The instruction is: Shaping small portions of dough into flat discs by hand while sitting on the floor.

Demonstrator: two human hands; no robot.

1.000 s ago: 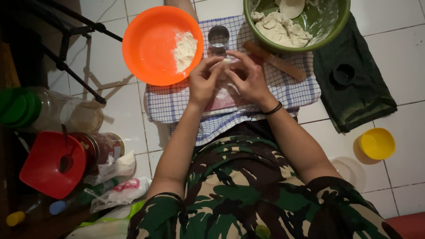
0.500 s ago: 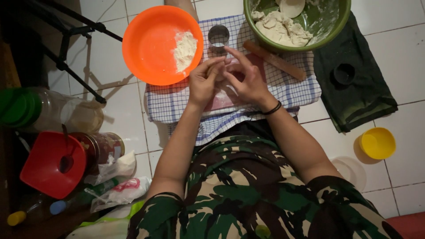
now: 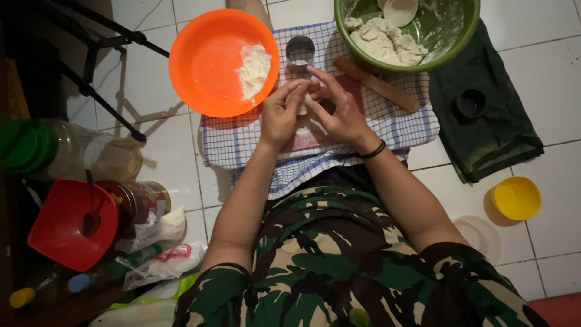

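Observation:
My left hand [image 3: 281,112] and my right hand [image 3: 338,106] meet over a checked cloth [image 3: 230,139] on the tiled floor. Together they pinch a small pale piece of dough [image 3: 299,98] between the fingertips. Under the hands lies a pinkish board [image 3: 315,139]. A metal cup-shaped cutter [image 3: 300,51] stands just beyond the fingers. An orange bowl [image 3: 206,66] with a heap of flour [image 3: 254,68] sits to the upper left. A green bowl [image 3: 448,36] holding dough [image 3: 382,41] sits to the upper right, with a wooden rolling pin [image 3: 376,85] beside it.
A dark green cloth [image 3: 490,121] with a black lid lies at right, a yellow cup [image 3: 515,197] below it. At left stand a red funnel-like container [image 3: 60,224], a jar [image 3: 139,203], a clear bottle [image 3: 72,151], plastic bags and tripod legs [image 3: 97,97].
My fingers have shifted slightly around the dough piece, turning it. The hands stay in the same spot over the cloth.

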